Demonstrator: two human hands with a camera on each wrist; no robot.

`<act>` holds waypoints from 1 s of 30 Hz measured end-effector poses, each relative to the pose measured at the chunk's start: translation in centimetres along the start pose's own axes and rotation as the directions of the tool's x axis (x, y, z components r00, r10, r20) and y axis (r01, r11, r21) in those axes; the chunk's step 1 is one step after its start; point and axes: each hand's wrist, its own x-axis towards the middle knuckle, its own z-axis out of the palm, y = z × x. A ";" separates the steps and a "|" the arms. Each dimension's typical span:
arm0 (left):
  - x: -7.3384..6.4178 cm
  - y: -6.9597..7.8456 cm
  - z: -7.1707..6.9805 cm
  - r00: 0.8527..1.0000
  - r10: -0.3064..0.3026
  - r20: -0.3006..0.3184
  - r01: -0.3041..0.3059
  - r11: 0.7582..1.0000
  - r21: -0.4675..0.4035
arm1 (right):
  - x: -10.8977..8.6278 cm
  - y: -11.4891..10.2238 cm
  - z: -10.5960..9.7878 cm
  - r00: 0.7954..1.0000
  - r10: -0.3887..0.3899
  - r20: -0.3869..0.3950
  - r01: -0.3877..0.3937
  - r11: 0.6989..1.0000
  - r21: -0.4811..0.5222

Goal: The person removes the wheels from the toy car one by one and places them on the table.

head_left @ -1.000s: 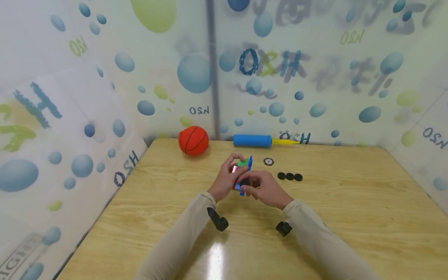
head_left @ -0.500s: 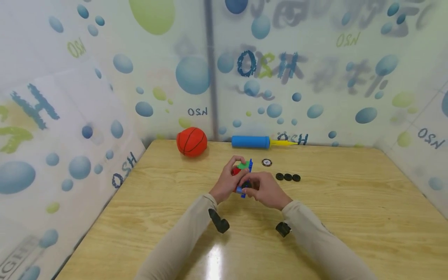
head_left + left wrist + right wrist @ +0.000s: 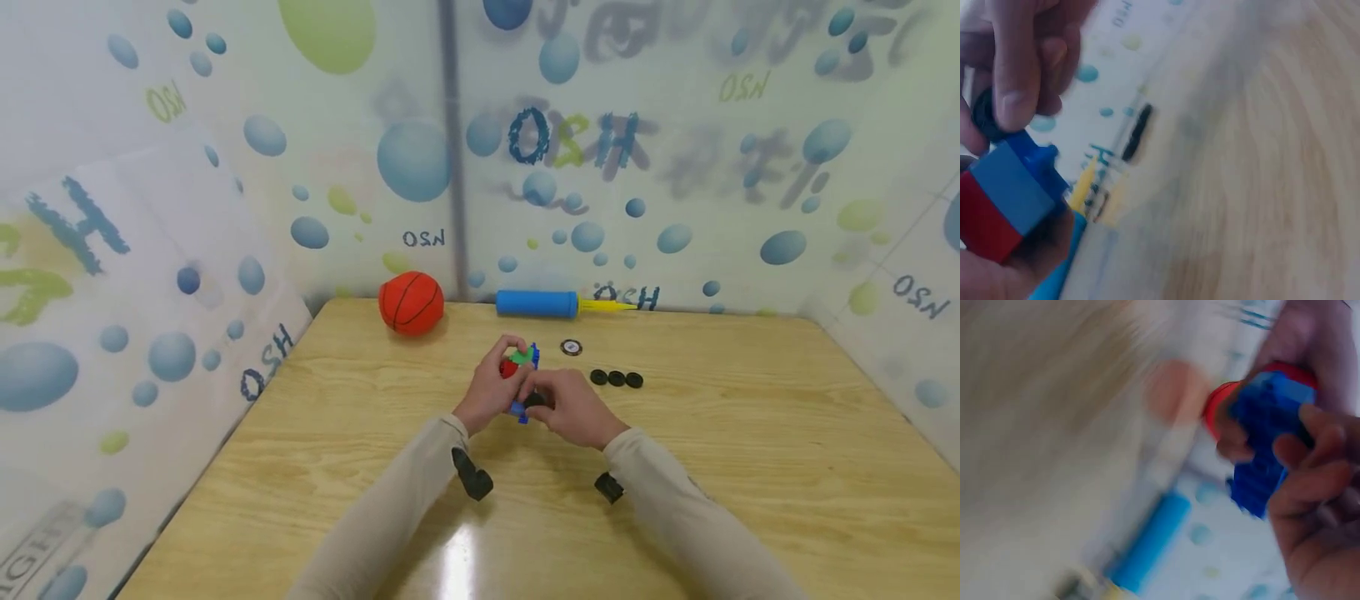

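My left hand [image 3: 487, 393] grips a toy built of blocks, with a blue base and red, green and light-blue pieces [image 3: 525, 357]. In the left wrist view, light-blue and red blocks [image 3: 1005, 190] show above that hand's fingers. Between thumb and fingertips, my right hand [image 3: 579, 410] pinches a small black wheel [image 3: 985, 117] against or close beside the blue base; whether it touches is hidden. The right wrist view, partly blurred, shows the blue underside [image 3: 1266, 444] of the toy facing the right fingers. Both hands are above the wooden table [image 3: 360, 500].
Several objects lie towards the back: a red ball [image 3: 411, 303] with black lines, a blue hand pump [image 3: 536, 304] with a yellow nozzle, and a round chip [image 3: 571, 347]. A row of black wheels [image 3: 616, 378] lies right of my hands. Patterned walls [image 3: 337, 167] stand behind the table.
The block toy has turned slightly in my left hand, showing more of its red part. My right hand stays beside it, with the wheel shifted a little rightwards along the base.
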 end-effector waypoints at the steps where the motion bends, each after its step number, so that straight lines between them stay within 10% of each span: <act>1: 0.1 -0.1 -0.1 1.000 -0.011 -0.004 0.011 1.000 0.002 | 0.0 -0.1 0.0 1.000 -0.017 -0.004 0.017 1.000 -0.023; 10: 0.3 0.5 -2.1 0.994 -0.067 0.089 0.077 0.990 -0.115 | -1.3 1.6 -2.8 0.995 0.059 0.084 -0.069 0.990 0.126; 30: -0.4 0.3 -2.8 0.979 -0.100 0.176 0.111 0.992 -0.055 | -6.8 8.4 -8.7 0.929 0.371 -0.002 -0.365 0.913 -0.183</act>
